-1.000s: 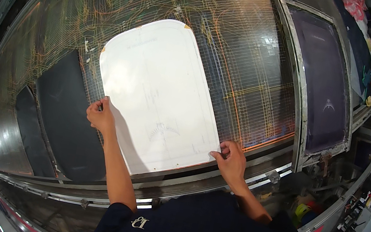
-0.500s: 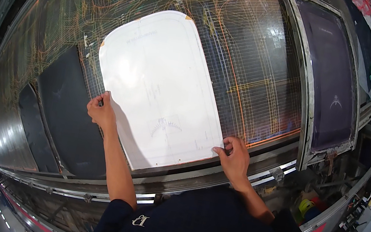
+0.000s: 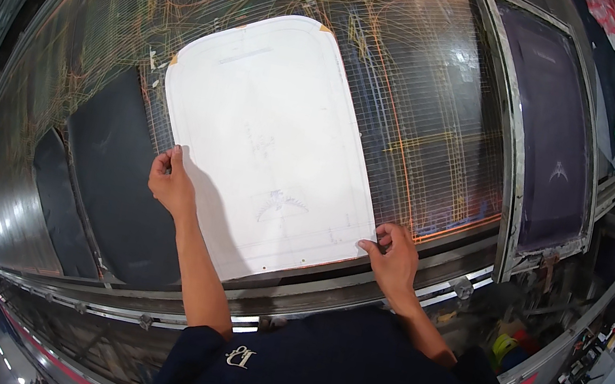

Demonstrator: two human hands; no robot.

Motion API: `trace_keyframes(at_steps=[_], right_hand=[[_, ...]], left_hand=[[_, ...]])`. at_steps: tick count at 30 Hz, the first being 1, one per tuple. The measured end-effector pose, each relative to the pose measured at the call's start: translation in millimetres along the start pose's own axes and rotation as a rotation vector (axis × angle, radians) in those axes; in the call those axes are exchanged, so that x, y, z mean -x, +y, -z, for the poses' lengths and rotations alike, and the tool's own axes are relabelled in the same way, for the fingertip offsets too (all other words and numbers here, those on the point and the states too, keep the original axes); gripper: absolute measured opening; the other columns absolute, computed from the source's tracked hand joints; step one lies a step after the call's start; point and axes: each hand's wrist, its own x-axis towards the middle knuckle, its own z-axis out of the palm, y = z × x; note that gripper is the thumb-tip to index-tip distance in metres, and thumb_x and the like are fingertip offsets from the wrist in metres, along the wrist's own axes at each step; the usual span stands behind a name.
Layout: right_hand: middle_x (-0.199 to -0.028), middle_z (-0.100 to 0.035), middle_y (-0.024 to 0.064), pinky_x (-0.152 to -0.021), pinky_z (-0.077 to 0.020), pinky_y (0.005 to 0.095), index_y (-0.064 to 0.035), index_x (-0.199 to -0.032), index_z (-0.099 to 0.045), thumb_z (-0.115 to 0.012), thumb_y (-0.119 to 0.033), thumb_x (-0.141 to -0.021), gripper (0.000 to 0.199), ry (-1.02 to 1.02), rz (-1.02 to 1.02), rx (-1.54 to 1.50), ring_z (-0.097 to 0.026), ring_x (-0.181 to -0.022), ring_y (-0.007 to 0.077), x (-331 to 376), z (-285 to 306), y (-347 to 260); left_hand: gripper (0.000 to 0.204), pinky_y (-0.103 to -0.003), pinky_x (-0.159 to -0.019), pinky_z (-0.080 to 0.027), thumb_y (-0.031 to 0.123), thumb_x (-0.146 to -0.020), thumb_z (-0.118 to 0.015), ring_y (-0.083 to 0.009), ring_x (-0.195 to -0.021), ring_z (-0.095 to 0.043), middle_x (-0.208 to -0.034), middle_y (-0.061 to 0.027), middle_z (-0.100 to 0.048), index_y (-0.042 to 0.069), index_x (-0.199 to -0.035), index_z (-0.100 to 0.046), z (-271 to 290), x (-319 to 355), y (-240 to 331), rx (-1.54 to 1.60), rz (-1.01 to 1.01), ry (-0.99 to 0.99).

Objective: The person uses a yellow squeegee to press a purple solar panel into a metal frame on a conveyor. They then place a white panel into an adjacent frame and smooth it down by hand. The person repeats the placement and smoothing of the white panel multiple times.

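A large white sheet with rounded far corners lies on a long table covered in crisscrossing coloured lines. Faint printed marks and an emblem show on the sheet, and small orange tabs sit at its far corners. My left hand pinches the sheet's left edge between thumb and fingers. At its near right corner my right hand grips the sheet with thumb and forefinger. Shade from my left arm falls across the sheet's lower left part.
To the left lie dark panels on the table. A metal-framed printing screen with a purple mesh stands on the right. A metal rail runs along the table's near edge. Farther right are cluttered shelves and a yellow-green object.
Both hands keep their hold at the same places on the sheet. The whole view has shifted slightly; I cannot make out any clear movement of the sheet on the table.
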Motion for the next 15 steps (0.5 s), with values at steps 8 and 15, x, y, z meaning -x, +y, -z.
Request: trace_keyframes(at_steps=[8,15], right_hand=[[-0.088,-0.060,0.0051,-0.068,-0.0512,0.0339,-0.0066,-0.100,-0.065,-0.086,-0.020,-0.073,0.036,0.008,0.036,0.024,-0.061,-0.077,0.0192,1,1,0],[-0.087,-0.060,0.0058,-0.068,-0.0509,0.0338,-0.0066,-0.100,-0.065,-0.086,-0.020,-0.073,0.037,0.007,0.030,0.008,-0.060,-0.075,0.0196,1,2,0]], left_hand=[[0.028,-0.029,-0.083,-0.049,0.020,-0.094,-0.071,-0.0152,-0.092,-0.062,-0.101,-0.0088,-0.068,-0.007,-0.101,-0.072,15,0,-6,0.026,-0.096,-0.058],[0.030,-0.035,-0.087,-0.053,0.025,-0.091,-0.075,-0.0210,-0.099,-0.063,-0.107,-0.0109,-0.069,-0.002,-0.104,-0.074,-2,3,-12,-0.242,-0.083,-0.002]])
